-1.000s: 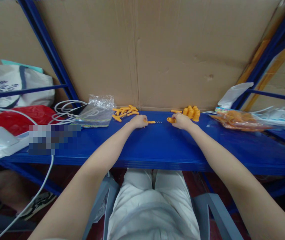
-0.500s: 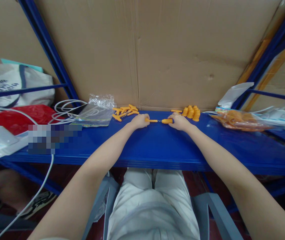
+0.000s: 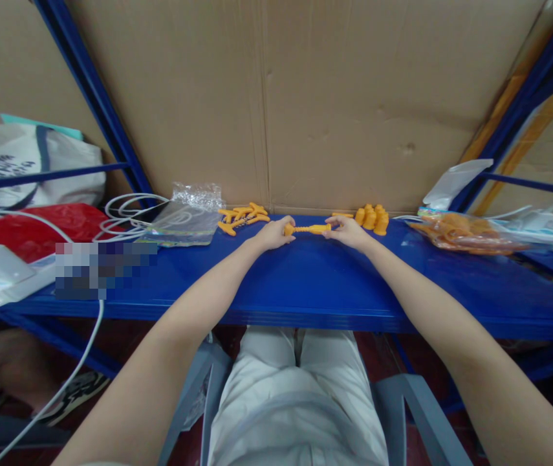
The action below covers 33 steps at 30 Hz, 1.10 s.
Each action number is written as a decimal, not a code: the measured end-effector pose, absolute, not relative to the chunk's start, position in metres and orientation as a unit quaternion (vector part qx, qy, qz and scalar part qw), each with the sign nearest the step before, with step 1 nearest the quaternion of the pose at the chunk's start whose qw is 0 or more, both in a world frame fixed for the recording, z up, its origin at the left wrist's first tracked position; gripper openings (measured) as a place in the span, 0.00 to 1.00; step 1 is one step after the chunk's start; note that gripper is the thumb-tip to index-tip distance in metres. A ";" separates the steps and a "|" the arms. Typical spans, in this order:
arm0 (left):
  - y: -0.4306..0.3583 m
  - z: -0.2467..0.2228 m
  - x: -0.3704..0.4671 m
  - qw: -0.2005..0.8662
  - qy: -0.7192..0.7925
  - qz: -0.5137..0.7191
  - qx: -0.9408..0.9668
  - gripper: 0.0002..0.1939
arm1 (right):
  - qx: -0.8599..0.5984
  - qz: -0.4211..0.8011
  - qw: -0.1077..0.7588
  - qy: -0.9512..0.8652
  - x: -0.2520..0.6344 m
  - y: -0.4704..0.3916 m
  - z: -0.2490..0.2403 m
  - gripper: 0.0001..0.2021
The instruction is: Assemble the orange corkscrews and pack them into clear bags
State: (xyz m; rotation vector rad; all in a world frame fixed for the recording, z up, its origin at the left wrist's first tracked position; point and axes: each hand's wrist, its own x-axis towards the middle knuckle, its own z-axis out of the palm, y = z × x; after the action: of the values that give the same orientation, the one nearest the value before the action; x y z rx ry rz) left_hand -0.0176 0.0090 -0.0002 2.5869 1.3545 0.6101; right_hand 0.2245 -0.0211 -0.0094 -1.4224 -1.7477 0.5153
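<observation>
Over the blue table my left hand [image 3: 276, 235] pinches the handle end of a yellow corkscrew [image 3: 300, 229] with a ridged shaft. A smooth yellow sleeve [image 3: 319, 229] sits end to end with that shaft, and the metal spiral is hidden now. My right hand [image 3: 346, 231] has its fingertips closed on the sleeve's right end. Beyond my left hand lies a pile of yellow T-shaped pieces [image 3: 242, 217], some with dark metal spirals. Several yellow bell-shaped pieces [image 3: 374, 219] stand beyond my right hand, beside a thin yellow piece [image 3: 342, 215].
Clear plastic bags [image 3: 189, 217], white cables [image 3: 130, 213] and a white power strip [image 3: 19, 275] lie on the left of the blue table [image 3: 305, 285]. At the right is a bag of orange pieces [image 3: 465, 233]. A cardboard wall [image 3: 354, 97] stands behind, between blue posts.
The corkscrew and sleeve have come together, and the spiral visible between them has gone out of sight. The fingers of my right hand have shifted to the sleeve's end.
</observation>
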 end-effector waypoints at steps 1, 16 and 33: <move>0.009 0.000 -0.018 0.081 0.454 0.206 0.863 0.18 | -0.562 0.228 0.414 -0.679 0.224 -0.022 -0.009 0.18; 0.006 0.000 -0.016 0.026 0.484 0.201 0.851 0.20 | -0.558 0.323 0.430 -0.632 0.220 -0.032 -0.001 0.12; -0.002 0.004 -0.013 -0.011 0.483 0.177 0.857 0.22 | -0.509 0.410 0.434 -0.620 0.229 -0.030 -0.008 0.07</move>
State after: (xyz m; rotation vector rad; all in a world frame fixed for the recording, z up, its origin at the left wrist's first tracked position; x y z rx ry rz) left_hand -0.0126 -0.0020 0.0036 2.7132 1.5297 0.5594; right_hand 0.2285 -0.0297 -0.0079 -1.2683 -1.5450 1.0202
